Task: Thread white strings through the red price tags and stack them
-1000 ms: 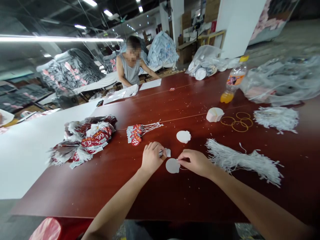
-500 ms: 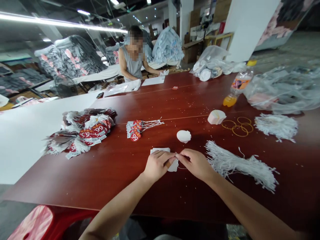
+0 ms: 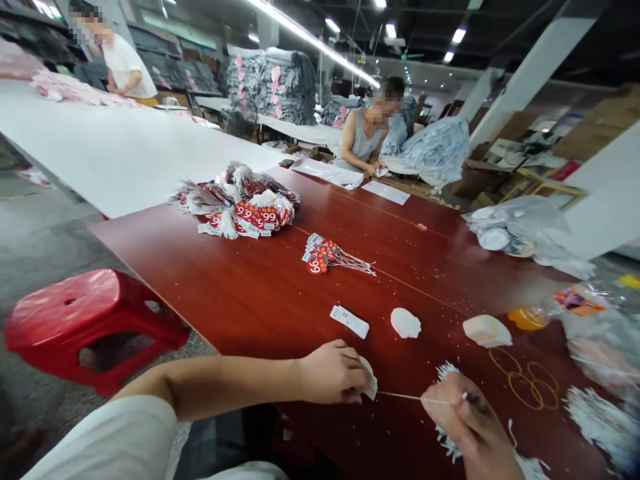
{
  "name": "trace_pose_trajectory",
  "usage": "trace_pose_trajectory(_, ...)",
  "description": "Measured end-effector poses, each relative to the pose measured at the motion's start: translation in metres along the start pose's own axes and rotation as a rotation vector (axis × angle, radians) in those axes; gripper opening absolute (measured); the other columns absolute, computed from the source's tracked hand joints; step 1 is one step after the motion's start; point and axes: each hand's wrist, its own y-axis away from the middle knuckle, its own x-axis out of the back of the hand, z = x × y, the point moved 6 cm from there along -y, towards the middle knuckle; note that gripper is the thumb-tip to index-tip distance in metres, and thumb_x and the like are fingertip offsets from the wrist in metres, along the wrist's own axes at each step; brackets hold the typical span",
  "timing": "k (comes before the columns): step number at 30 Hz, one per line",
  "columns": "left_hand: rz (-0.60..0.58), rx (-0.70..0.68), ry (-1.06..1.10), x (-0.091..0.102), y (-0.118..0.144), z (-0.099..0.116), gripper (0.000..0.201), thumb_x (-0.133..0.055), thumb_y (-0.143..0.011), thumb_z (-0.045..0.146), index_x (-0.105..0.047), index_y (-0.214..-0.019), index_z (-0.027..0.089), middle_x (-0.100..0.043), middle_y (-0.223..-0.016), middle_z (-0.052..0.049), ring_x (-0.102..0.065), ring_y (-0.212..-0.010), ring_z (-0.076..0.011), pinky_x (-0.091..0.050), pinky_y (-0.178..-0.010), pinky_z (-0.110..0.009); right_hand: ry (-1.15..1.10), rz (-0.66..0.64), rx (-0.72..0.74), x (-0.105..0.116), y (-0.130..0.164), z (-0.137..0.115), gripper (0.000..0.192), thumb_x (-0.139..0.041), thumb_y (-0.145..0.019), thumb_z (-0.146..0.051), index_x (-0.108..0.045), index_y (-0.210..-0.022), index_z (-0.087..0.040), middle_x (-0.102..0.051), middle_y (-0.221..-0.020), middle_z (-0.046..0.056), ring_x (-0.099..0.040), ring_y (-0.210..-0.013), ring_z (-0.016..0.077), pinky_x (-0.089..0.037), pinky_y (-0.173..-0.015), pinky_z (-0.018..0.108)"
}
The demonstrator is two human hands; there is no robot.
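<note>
The round white paper tag (image 3: 371, 383) shows only as a pale edge poking out past my fingers, low over the near edge of the dark red wooden table (image 3: 260, 300), and a thin white string (image 3: 405, 396) runs taut from it to my other hand. My left hand (image 3: 333, 373) is curled shut, pinching the tag between thumb and fingertips. My right hand (image 3: 463, 420) is closed too, blurred, with thumb and forefinger nipped on the far end of the string, above a bundle of loose white strings (image 3: 445, 437) lying on the table. The two hands are held apart, with the string stretched between them. Just beyond my left hand lies a small white rectangular label (image 3: 349, 321), and beside it a white scalloped stack of tags (image 3: 405, 323).
</note>
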Motion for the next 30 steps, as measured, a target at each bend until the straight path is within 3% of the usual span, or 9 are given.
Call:
trace_pose_trajectory(4, 0.09, 0.029, -0.063, 0.043, -0.005, -0.022, 0.017, -0.057, -0.093, 0.022, -0.064, -0.108, 0.025, -0.072, -0.097, 0.0, -0.064, -0.089, -0.0153, -0.047, -0.081, -0.029, -0.328, 0.212, 0.061, 0.012, -0.024, -0.001, 0.023, -0.079, -0.078, -0.043, -0.06, -0.08, -0.03, -0.051, -0.054, -0.005, -0.046, -0.046, 0.0127, -0.041, -0.043, 0.026)
trace_pose_trajectory(7, 0.15, 0.155, -0.158, 0.092, -0.012, -0.08, 0.031, -0.055, -0.087, 0.01, -0.066, -0.112, 0.025, -0.071, -0.092, -0.001, -0.064, -0.089, -0.0172, -0.048, -0.08, -0.029, -0.334, 0.34, 0.031, 0.013, -0.063, 0.0, 0.022, -0.078, -0.077, -0.028, -0.065, -0.095, -0.031, -0.071, -0.093, -0.001, -0.068, -0.079, 0.0153, -0.055, -0.054, 0.025)
trace_pose_trajectory(10, 0.14, 0.355, -0.24, 0.119, -0.016, -0.153, 0.032, -0.055, -0.085, 0.009, -0.072, -0.104, 0.028, -0.07, -0.094, -0.001, -0.064, -0.096, -0.0193, -0.048, -0.088, -0.032, -0.217, 0.324, -0.051, -0.011, -0.119, 0.007, 0.029, -0.076, -0.076, -0.024, -0.064, -0.101, -0.03, -0.07, -0.119, 0.001, -0.067, -0.111, 0.0198, -0.062, -0.075, 0.03)
trace_pose_trajectory(15, 0.258, 0.826, -0.355, 0.098, -0.011, -0.23, 0.037, -0.058, -0.092, 0.035, -0.064, -0.128, 0.027, -0.051, -0.144, -0.012, -0.042, -0.135, -0.0345, -0.028, -0.112, -0.06, 0.028, 0.265, -0.12, -0.067, -0.225, 0.031, 0.015, -0.052, -0.09, -0.036, -0.057, -0.098, -0.025, -0.059, -0.135, 0.011, -0.059, -0.125, 0.0235, -0.06, -0.091, 0.039)
trace_pose_trajectory(19, 0.169, 0.868, -0.34, 0.066, -0.017, -0.259, 0.075, -0.055, -0.09, 0.064, -0.037, -0.152, 0.025, -0.027, -0.16, -0.015, -0.02, -0.148, -0.0365, -0.014, -0.116, -0.065, 0.091, 0.287, -0.116, -0.074, -0.261, 0.027, 0.022, -0.051, -0.091, -0.035, -0.056, -0.109, -0.023, -0.059, -0.134, 0.014, -0.061, -0.121, 0.0227, -0.06, -0.086, 0.037)
trace_pose_trajectory(23, 0.104, 0.804, -0.341, 0.069, -0.024, -0.291, 0.068, -0.046, -0.095, 0.061, -0.038, -0.151, 0.023, -0.033, -0.158, -0.014, -0.024, -0.147, -0.031, -0.015, -0.119, -0.056, 0.294, 0.265, -0.074, -0.019, -0.202, -0.012, 0.037, -0.072, -0.08, -0.034, -0.063, -0.115, -0.022, -0.071, -0.111, 0.008, -0.069, -0.094, 0.021, -0.056, -0.075, 0.03)
trace_pose_trajectory(25, 0.128, 0.771, -0.347, 0.074, -0.028, -0.302, 0.068, -0.046, -0.095, 0.061, -0.038, -0.15, 0.02, -0.037, -0.155, -0.016, -0.028, -0.146, -0.0308, -0.014, -0.119, -0.055, 0.753, 0.159, -0.062, 0.012, -0.146, -0.032, 0.026, -0.07, -0.083, -0.039, -0.071, -0.104, -0.023, -0.074, -0.093, 0.004, -0.068, -0.076, 0.0186, -0.051, -0.067, 0.028)
trace_pose_trajectory(27, 0.211, 0.692, -0.376, 0.081, -0.032, -0.303, 0.07, -0.048, -0.094, 0.059, -0.037, -0.149, 0.017, -0.039, -0.154, -0.016, -0.029, -0.145, -0.0309, -0.009, -0.12, -0.055, 1.131, 0.131, -0.138, 0.04, -0.087, -0.038, 0.017, -0.068, -0.082, -0.038, -0.074, -0.092, -0.025, -0.073, -0.083, 0.001, -0.065, -0.07, 0.018, -0.046, -0.064, 0.028)
trace_pose_trajectory(30, 0.337, 0.562, -0.383, 0.09, -0.034, -0.285, 0.065, -0.049, -0.095, 0.054, -0.041, -0.146, 0.015, -0.041, -0.152, -0.015, -0.031, -0.142, -0.0306, -0.006, -0.121, -0.054, 1.362, 0.147, -0.317, 0.067, -0.024, -0.025, 0.011, -0.072, -0.075, -0.032, -0.073, -0.085, -0.026, -0.073, -0.082, 0.001, -0.063, -0.068, 0.0185, -0.04, -0.06, 0.027)
